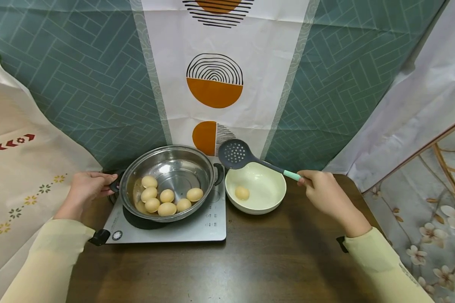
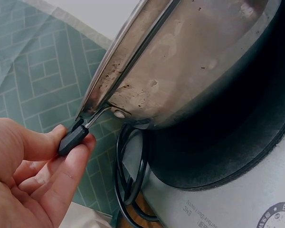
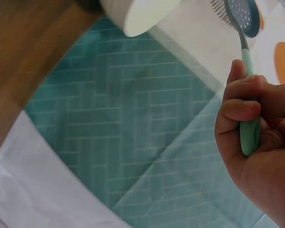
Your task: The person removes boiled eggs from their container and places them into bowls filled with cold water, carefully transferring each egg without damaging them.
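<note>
My left hand (image 1: 88, 188) pinches the black side handle (image 2: 73, 138) of a steel pan (image 1: 182, 168) between thumb and fingers. Several brown eggs (image 1: 167, 209) lie together toward the pan's near left side, with a little liquid at the left; the pan looks tilted that way. In my right hand (image 1: 327, 193), the fingers curl round the mint-green handle (image 3: 248, 128) of a dark grey skimmer (image 1: 235, 154). Its perforated head carries nothing and hovers above the far left rim of a cream bowl (image 1: 265, 198). One egg (image 1: 242, 193) sits in that bowl.
Beneath the pan is a silver induction cooktop (image 1: 167, 235) on a brown wooden table (image 1: 250, 269). A black cable (image 2: 118, 175) loops beside it, at the back left. A patterned cloth (image 1: 250, 109) hangs behind, and more cloth flanks both sides.
</note>
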{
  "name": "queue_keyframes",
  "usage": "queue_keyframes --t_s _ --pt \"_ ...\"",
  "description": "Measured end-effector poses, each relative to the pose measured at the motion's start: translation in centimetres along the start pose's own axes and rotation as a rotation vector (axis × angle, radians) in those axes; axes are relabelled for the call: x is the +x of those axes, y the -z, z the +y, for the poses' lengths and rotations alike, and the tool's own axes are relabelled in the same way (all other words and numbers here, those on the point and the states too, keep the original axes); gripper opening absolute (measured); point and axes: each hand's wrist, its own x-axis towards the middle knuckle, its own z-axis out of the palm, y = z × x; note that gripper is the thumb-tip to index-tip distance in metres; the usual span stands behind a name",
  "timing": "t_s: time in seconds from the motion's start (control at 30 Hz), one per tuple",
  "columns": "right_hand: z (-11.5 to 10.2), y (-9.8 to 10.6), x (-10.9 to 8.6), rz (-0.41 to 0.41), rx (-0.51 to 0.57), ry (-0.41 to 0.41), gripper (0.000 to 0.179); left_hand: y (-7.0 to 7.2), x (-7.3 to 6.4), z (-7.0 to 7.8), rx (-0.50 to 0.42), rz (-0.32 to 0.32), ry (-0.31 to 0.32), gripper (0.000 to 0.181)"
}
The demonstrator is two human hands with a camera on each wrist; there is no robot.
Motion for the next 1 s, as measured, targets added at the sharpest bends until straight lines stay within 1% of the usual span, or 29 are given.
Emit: queue_keyframes --t_s 0.2,0.33,0.43,0.57,0.67,0.83,1.0 --pt "-2.8 -0.5 1.5 0.009 0.006 0.05 0.016 -0.1 0.0 0.0 0.0 -0.005 -0.014 0.036" --pt "-4.9 -1.2 2.5 -0.013 0.021 0.085 0.02 -0.2 -0.1 -0.1 0.002 -0.001 -0.009 0.037" --pt "-6.5 -1.9 3.0 -0.03 0.013 0.117 0.02 -0.3 -0.1 -0.2 0.009 -0.003 -0.008 0.039" --pt "-8.2 -3.1 3.5 -0.026 -0.039 0.181 0.021 -0.4 -0.2 -0.2 0.022 -0.006 -0.018 0.044" --pt "-9.2 -4.1 3.8 -0.014 -0.101 0.236 0.023 -0.4 -0.2 -0.2 0.024 -0.006 -0.026 0.044" --pt "-10.7 -5.6 4.1 -0.018 -0.21 0.262 0.019 -0.4 -0.1 -0.2 0.02 -0.004 -0.024 0.04" --pt "-11.9 -7.0 4.4 -0.023 -0.267 0.276 0.011 -0.2 0.0 0.1 0.027 -0.001 -0.011 0.036"
